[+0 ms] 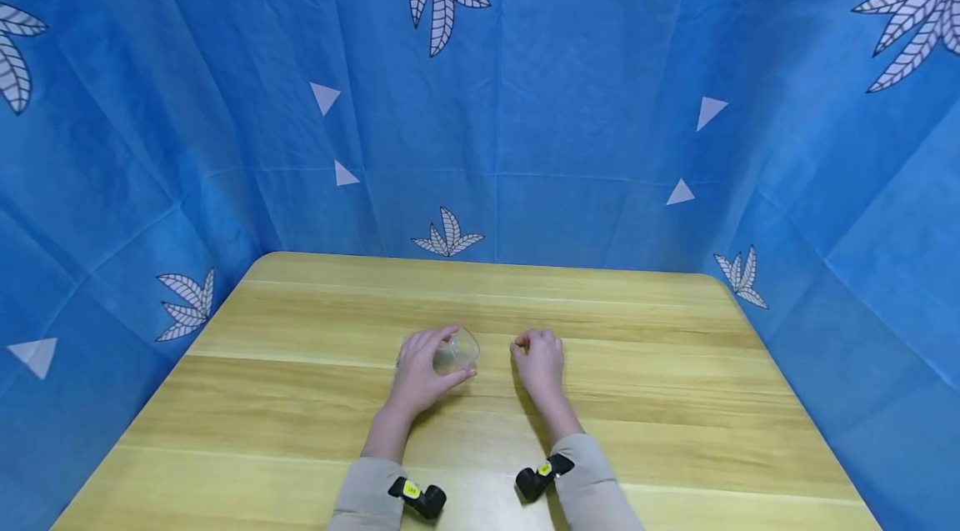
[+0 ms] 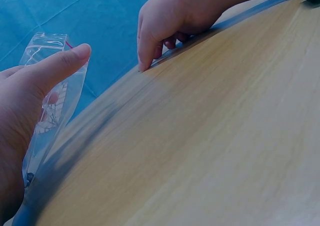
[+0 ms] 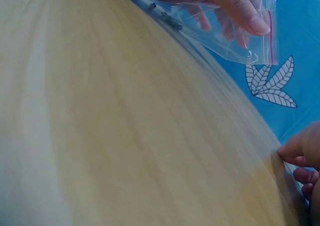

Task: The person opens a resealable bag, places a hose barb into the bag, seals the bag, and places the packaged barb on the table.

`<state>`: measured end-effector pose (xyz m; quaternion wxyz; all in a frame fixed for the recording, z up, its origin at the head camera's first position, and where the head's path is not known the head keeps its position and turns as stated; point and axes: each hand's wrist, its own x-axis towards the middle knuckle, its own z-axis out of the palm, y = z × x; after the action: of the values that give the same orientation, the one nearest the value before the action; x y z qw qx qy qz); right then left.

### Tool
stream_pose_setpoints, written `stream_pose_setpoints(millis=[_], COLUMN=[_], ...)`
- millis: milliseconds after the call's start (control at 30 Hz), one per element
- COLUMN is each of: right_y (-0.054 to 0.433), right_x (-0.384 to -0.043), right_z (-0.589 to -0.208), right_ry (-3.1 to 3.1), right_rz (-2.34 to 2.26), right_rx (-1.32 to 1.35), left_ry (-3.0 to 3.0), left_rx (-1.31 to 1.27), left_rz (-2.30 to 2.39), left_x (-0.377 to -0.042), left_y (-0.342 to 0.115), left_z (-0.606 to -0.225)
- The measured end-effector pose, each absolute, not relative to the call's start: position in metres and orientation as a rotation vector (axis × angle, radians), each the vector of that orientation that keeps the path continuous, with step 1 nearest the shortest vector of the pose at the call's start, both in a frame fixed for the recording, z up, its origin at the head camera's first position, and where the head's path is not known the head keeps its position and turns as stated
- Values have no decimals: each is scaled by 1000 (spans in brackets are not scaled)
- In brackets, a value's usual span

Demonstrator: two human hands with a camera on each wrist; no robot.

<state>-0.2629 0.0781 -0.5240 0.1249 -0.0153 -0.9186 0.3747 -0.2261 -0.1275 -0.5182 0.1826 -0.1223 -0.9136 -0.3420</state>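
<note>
My left hand (image 1: pixel 422 373) holds a clear zip bag (image 1: pixel 461 348) upright, just above or on the table. Its thumb (image 2: pixel 70 59) lies along the near face, close to the bag's mouth with the red zip line. A few small dark pieces (image 3: pixel 171 20) lie in the bottom of the bag. To the right of it, my right hand (image 1: pixel 542 360) is down at the tabletop with its fingers curled and fingertips touching the wood. No object shows between those fingertips, though a tiny one could be hidden there.
The wooden table (image 1: pixel 675 398) spreads out on all sides of the hands. Behind it and at both sides hangs a blue curtain (image 1: pixel 570 97) with leaf prints. Each sleeve carries a small black camera (image 1: pixel 427 500).
</note>
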Motion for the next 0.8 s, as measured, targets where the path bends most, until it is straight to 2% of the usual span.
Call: stream_pose_setpoints(millis=[800], right_y=[81], right_x=[-248], right_z=[-506], right_ry=[-2644], right_rz=[1279], right_rx=[50], left_ry=[-2570], left_rx=[-343], left_rz=[-955], left_x=[-228], left_y=[-128], left_z=[-520])
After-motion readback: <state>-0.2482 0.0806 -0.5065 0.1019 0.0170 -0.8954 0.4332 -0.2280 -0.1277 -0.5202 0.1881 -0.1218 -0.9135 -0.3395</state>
